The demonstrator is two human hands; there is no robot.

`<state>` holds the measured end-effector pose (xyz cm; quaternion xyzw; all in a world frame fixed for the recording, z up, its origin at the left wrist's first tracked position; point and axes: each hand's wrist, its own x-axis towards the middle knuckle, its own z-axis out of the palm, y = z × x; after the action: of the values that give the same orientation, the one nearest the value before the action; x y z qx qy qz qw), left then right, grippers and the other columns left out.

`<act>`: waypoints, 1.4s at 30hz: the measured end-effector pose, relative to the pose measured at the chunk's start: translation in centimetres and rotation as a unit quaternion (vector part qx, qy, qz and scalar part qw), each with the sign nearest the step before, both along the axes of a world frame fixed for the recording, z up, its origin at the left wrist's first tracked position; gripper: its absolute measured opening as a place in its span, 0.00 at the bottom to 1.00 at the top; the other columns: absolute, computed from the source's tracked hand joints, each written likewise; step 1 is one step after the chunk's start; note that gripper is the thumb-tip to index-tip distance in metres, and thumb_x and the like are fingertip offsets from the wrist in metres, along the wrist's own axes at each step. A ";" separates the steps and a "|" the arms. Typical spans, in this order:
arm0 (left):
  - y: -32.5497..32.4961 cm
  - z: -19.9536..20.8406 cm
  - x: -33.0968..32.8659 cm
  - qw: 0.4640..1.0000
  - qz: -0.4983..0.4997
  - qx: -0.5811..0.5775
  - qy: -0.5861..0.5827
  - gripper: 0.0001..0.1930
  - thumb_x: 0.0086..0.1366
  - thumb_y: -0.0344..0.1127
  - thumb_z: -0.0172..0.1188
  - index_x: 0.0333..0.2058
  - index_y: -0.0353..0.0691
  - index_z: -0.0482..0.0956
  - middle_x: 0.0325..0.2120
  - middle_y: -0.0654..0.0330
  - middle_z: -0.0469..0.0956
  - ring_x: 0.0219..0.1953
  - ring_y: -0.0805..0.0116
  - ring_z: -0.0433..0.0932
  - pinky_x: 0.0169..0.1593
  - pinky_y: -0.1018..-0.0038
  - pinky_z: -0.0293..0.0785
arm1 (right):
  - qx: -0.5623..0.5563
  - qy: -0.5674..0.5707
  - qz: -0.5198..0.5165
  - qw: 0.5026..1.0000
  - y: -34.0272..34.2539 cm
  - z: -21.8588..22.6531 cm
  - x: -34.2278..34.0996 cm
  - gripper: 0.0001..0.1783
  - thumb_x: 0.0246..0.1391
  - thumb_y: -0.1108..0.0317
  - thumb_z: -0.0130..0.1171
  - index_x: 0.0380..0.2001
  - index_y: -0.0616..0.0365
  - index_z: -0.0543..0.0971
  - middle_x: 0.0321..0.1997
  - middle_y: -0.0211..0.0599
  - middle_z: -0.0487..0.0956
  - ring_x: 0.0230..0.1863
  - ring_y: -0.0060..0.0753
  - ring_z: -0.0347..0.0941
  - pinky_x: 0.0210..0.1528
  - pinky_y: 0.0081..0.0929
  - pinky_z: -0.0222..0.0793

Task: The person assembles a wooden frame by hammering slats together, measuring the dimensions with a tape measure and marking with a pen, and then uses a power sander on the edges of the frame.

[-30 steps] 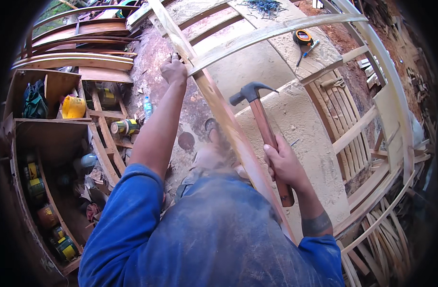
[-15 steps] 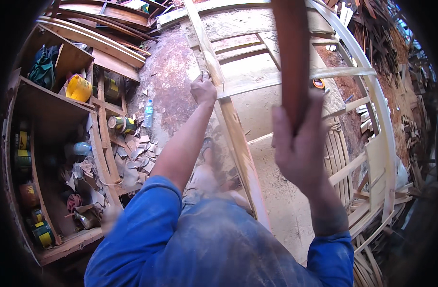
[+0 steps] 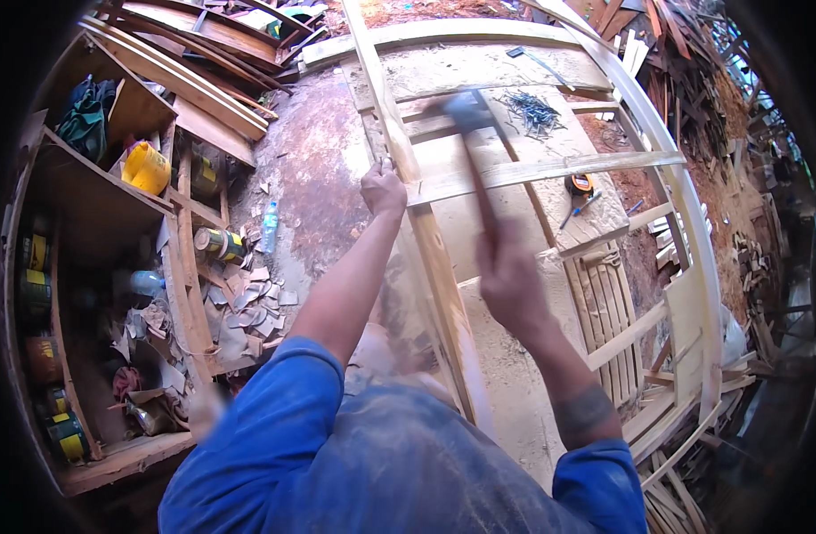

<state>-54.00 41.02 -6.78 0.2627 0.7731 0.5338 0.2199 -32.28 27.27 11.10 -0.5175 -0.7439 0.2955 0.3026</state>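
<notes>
A hammer (image 3: 479, 173) with a dark head and brown wooden handle is gripped in my right hand (image 3: 513, 287), both blurred by motion. Its head is over the wooden frame, beyond the crosspiece (image 3: 515, 173). My left hand (image 3: 384, 189) is closed at the left edge of a long pale rail (image 3: 444, 280), close to where the crosspiece meets it. Whether a nail is between those fingers is too small to tell. Beyond the crosspiece lies a pile of nails (image 3: 533, 114) on a board. A tape measure (image 3: 579, 185) rests farther right.
At left stands an open wooden cabinet (image 3: 178, 294) with paint cans, a yellow container (image 3: 146, 167) and scraps. A plastic bottle (image 3: 270, 227) is on the floor beside it. A curved pale frame member (image 3: 697, 240) bounds the right side, with piled wood offcuts (image 3: 684, 53) behind.
My right hand has swung the hammer downward and away from me, from raised close to the view to over the frame. My left hand stays by the joint.
</notes>
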 end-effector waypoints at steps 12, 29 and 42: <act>2.1 2.7 -6.6 0.982 -0.139 0.090 0.091 0.17 0.71 0.46 0.53 0.49 0.46 0.84 0.50 0.51 0.82 0.53 0.51 0.80 0.55 0.63 0.73 | 0.150 0.414 -0.127 0.889 -1.7 10.6 -3.8 0.12 0.72 0.59 0.45 0.42 0.57 0.68 0.21 0.30 0.70 0.22 0.22 0.72 0.26 0.19 0.71; 5.5 -1.0 -8.2 0.880 -0.398 0.132 0.225 0.18 0.71 0.44 0.52 0.56 0.53 0.80 0.63 0.69 0.72 0.67 0.51 0.65 0.71 0.49 0.51 | -0.126 -0.210 -0.253 0.936 -8.0 -4.9 -9.8 0.12 0.62 0.68 0.51 0.45 0.62 0.75 0.31 0.57 0.81 0.38 0.65 0.79 0.41 0.53 0.72; 6.0 -0.6 -10.7 0.888 -0.413 0.149 0.138 0.19 0.73 0.44 0.53 0.56 0.45 0.80 0.61 0.61 0.74 0.64 0.60 0.71 0.68 0.64 0.61 | -0.107 -0.160 -0.283 0.940 -8.2 -3.1 -13.3 0.12 0.65 0.63 0.49 0.45 0.59 0.69 0.31 0.66 0.78 0.37 0.72 0.76 0.35 0.57 0.71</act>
<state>-64.72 47.04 -7.42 0.6590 0.5286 0.4622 0.2696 -45.53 19.10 8.04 -0.7765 -0.5692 0.1885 0.1938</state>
